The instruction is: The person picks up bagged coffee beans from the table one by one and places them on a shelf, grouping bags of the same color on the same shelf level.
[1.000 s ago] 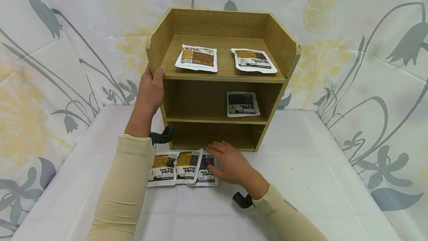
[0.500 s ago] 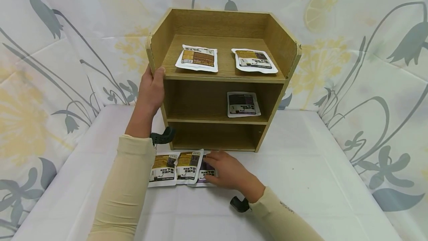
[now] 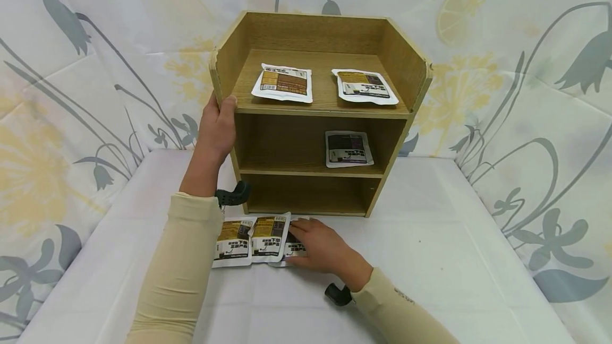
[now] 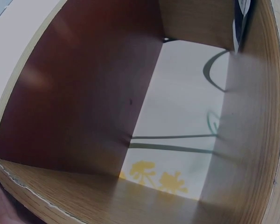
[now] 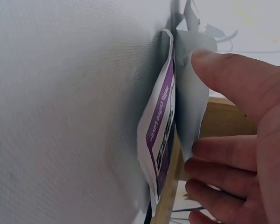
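Note:
My left hand [image 3: 216, 131] grips the left side panel of a small wooden shelf unit [image 3: 306, 112], thumb on its front edge. On the table before the unit lie three overlapping pouches: a brown-labelled one [image 3: 233, 246] at left, a similar one [image 3: 269, 238] in the middle, and a purple-labelled one [image 3: 294, 248] partly covered at right. Over the purple pouch [image 5: 161, 123] is my right hand [image 3: 322, 246], thumb and fingers spread apart. In the right wrist view, thumb and fingertips [image 5: 203, 147] are right at the edges of the raised middle pouch [image 5: 189, 88].
Two pouches lie on the top shelf, one left [image 3: 283, 84] and one right [image 3: 365, 87]. A dark-labelled pouch [image 3: 348, 148] sits at the right of the middle shelf. Patterned cloth [image 3: 526, 94] hangs behind and beside the white table [image 3: 430, 259].
My right hand has slid left over the purple pouch, covering more of it and reaching the middle pouch's edge. My left hand keeps its grip on the shelf unit.

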Demonstrator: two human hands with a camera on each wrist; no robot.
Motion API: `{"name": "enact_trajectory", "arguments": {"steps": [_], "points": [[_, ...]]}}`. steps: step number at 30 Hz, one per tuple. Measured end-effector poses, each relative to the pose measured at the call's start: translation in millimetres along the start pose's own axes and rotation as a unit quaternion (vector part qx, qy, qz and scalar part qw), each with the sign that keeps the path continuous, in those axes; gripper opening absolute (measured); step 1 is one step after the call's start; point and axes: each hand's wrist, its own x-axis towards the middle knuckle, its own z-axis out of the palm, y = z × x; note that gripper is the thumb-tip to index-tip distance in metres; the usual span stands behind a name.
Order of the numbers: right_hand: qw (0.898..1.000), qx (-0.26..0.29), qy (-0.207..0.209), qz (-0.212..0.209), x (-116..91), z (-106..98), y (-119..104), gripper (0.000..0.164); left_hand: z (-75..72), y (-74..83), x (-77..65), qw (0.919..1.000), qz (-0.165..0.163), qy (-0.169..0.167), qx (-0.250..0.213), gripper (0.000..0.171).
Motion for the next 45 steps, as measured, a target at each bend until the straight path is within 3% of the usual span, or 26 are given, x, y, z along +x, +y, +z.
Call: {"name": "enact_trajectory", "arguments": {"steps": [17, 28, 36, 45], "points": [[0.998, 0.032, -0.048, 0.012, 6.6, 10.7, -6.0, 0.089, -0.4, 0.1, -0.2, 1.0000, -0.003, -0.002, -0.004, 0.052], [0.998, 0.022, -0.066, 0.003, 7.8, 7.8, -4.8, 0.083, -0.2, -0.6, 0.5, 1.0000, 0.005, -0.002, -0.006, 0.052], [0.996, 0.015, -0.087, -0.012, 4.5, 3.6, -1.3, 0.069, -0.3, 0.4, -0.1, 1.0000, 0.000, 0.000, 0.002, 0.053], [0.996, 0.003, -0.067, -0.058, -7.9, 0.3, 6.8, 0.064, -0.5, 0.3, -0.7, 0.9999, 0.013, -0.005, -0.005, 0.053]]}}
